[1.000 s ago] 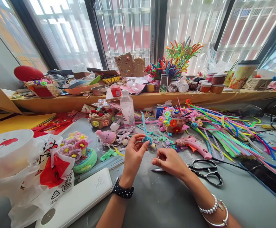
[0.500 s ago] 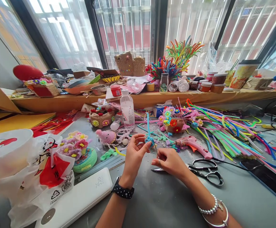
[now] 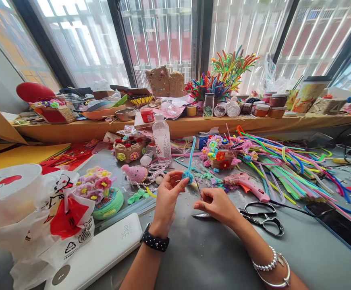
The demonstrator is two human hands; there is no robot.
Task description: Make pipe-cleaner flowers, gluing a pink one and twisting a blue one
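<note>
My left hand (image 3: 171, 193), with a dark dotted watch on the wrist, pinches a small blue fuzzy piece (image 3: 187, 176) between thumb and fingers. A light blue fuzzy stem rises from that piece. My right hand (image 3: 216, 205) is closed around a thin dark tool (image 3: 197, 184), its tip pointing up beside the blue piece. What kind of tool it is cannot be told. Under and behind my right hand, black-handled scissors (image 3: 262, 219) lie on the grey table (image 3: 199, 257). A pink glue gun (image 3: 246, 186) rests beyond the scissors.
A white power bank (image 3: 102, 251) and a plastic bag (image 3: 54, 225) lie at left. Ahead are a bottle (image 3: 161, 141), a pink crocheted piece (image 3: 135, 173) and a flower basket (image 3: 223, 158). Pipe cleaners (image 3: 287, 181) and a phone (image 3: 341, 231) are at right.
My left hand has shifted slightly left with the blue piece, and the stem now leans right. The thin tool has tilted leftward and its tip stands higher. My right hand has barely moved.
</note>
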